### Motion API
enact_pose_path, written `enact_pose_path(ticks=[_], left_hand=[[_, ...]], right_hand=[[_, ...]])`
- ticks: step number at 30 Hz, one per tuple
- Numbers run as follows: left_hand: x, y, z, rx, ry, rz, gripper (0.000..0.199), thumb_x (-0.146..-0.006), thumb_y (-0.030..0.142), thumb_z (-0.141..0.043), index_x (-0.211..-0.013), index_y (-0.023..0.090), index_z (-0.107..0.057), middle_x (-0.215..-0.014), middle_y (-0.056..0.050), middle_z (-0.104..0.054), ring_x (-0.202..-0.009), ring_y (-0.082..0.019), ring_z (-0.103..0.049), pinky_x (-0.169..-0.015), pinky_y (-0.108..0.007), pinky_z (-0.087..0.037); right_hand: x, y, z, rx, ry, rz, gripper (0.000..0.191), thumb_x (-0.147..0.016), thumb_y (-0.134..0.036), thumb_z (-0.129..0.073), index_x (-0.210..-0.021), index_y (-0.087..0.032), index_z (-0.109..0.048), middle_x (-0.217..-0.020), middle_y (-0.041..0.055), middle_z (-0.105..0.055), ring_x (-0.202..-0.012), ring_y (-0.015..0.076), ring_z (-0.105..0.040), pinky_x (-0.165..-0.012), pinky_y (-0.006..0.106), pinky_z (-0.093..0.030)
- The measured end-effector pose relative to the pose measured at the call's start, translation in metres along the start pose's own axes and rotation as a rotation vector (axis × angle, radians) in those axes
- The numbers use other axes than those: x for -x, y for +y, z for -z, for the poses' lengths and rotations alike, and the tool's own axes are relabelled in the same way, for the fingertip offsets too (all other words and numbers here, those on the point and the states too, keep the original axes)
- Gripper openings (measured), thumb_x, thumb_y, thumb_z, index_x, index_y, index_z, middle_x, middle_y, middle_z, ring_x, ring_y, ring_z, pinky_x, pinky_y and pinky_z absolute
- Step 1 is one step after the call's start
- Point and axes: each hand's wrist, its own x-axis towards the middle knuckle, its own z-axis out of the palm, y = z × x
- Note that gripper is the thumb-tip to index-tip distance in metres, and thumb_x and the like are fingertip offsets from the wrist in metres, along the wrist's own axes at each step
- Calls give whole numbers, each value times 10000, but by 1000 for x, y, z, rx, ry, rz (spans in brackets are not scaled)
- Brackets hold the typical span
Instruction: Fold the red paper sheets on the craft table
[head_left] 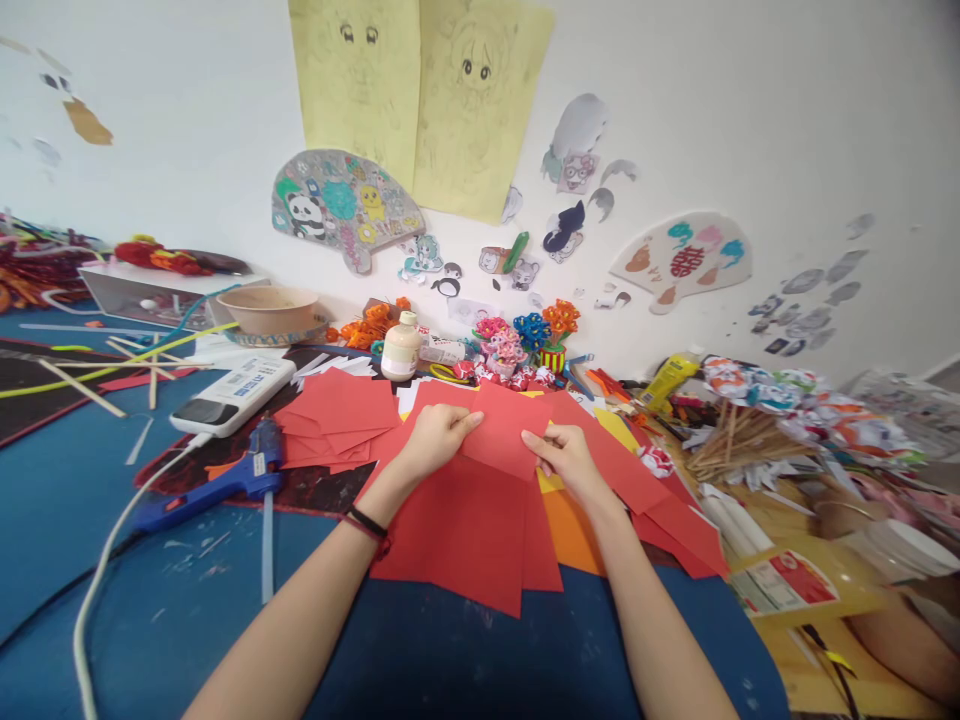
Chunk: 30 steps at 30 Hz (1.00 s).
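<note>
Between my two hands is a small red paper square (504, 432), raised above larger red sheets (465, 535). My left hand (441, 438) pinches its left edge, thumb on top. At the lower right edge, my right hand (562, 455) grips it between thumb and fingers. Beneath and around lie more red sheets, with an orange sheet (571, 530) partly showing under my right forearm. A pile of smaller red paper pieces (334, 412) rests left of my left hand.
On the left are a blue glue gun (255, 470), a white power strip (234, 395) with its cable, and a bowl (268, 308). A glue bottle (401, 348) and pipe-cleaner flowers (531, 335) stand at the back. Right, wooden sticks (724, 445) lie near a yellow bottle (671, 378).
</note>
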Motion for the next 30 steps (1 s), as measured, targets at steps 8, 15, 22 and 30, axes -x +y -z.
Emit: enact_pose_path(ticks=[8,15,22,30], left_hand=[[3,4,0,170,-128,51,502,-902,564,-388,-568,192,-426,-502,1,-604,-503,-137,-550,-571,-227,-362],[4,-1,0,218,-128,85,512,-893,593,-405,-578,196,-474,-535,-24,-674,-519,-159,-629,-585,-236,-434],[4,3,-4,125,-53,160,553,-903,580,-391,-526,191,-501,-408,-4,-584,-409,-133,-568,-570,-235,-445],[4,-1,-5,118,-40,187,613,-862,667,-404,-495,184,-491,-367,10,-518,-374,-123,-506,-518,-237,-390]], right_hand=[[1,-4,-1,-44,74,20,486,-749,-523,-716,-468,-190,-501,-357,-37,-460,-350,90,-397,-416,239,-273],[0,-1,0,-32,82,32,469,-757,-512,-714,-481,-184,-524,-364,-29,-485,-351,90,-406,-417,238,-283],[0,-4,-2,-47,105,36,497,-749,-531,-712,-465,-196,-481,-364,-35,-472,-350,88,-388,-412,241,-271],[-2,-2,-1,-43,121,-7,530,-710,-610,-705,-464,-207,-464,-355,-32,-462,-342,102,-394,-413,248,-272]])
